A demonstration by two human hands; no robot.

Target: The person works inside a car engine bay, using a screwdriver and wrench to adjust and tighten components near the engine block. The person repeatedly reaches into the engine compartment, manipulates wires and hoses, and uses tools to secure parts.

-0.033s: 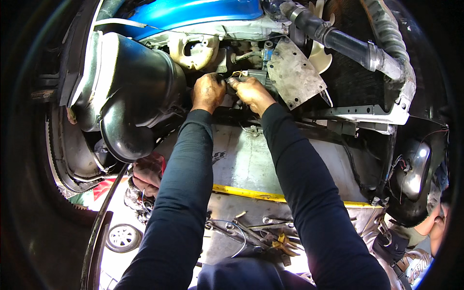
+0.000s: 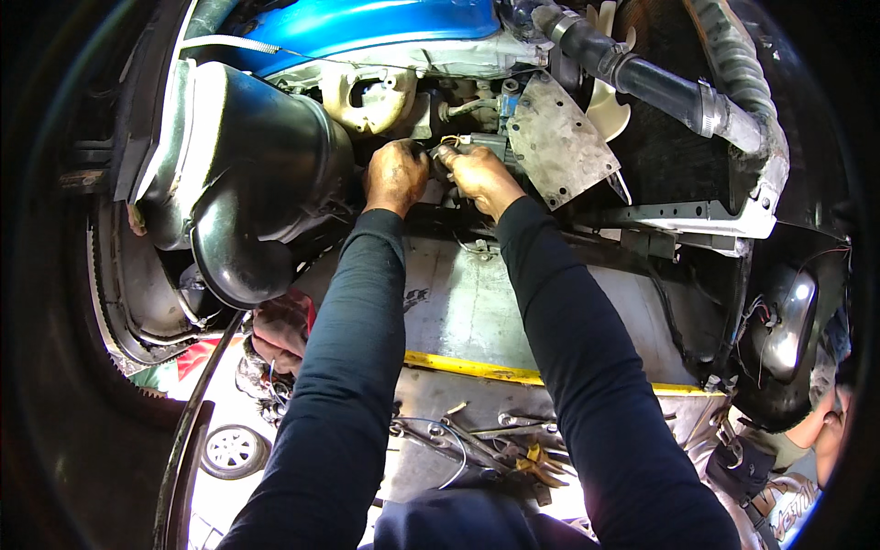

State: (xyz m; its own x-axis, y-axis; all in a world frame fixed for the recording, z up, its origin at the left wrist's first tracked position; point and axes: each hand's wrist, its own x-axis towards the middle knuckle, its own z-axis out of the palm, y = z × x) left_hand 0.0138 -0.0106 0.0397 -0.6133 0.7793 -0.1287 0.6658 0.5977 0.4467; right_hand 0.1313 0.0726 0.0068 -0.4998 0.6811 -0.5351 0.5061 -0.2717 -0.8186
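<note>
Both my arms, in dark sleeves, reach forward into an engine bay. My left hand (image 2: pixel 396 176) is curled closed low beside the engine, right of a black air cleaner housing (image 2: pixel 247 137). Close beside it, my right hand (image 2: pixel 477 174) is closed with thumb and forefinger pressed together. What either hand grips is dark and mostly hidden by the fingers. Just beyond the right fingertips are a thin yellowish wire (image 2: pixel 450 140) and a grey boxy part (image 2: pixel 488 142). A flat metal plate with holes (image 2: pixel 561 137) stands tilted to the right of them. Beyond the hands sits a pale cast manifold (image 2: pixel 368 103).
A blue engine cover (image 2: pixel 367 27) lies at the back. A black hose (image 2: pixel 655 87) and cream fan blades (image 2: pixel 605 115) are at the right. Below my arms, wrenches (image 2: pixel 513 427) and yellow-handled pliers (image 2: pixel 541 463) lie on a panel. Another person's arm (image 2: pixel 825 431) shows lower right.
My right hand has shifted very slightly, its fingertips a little farther from the left hand. The left hand stays almost where it was.
</note>
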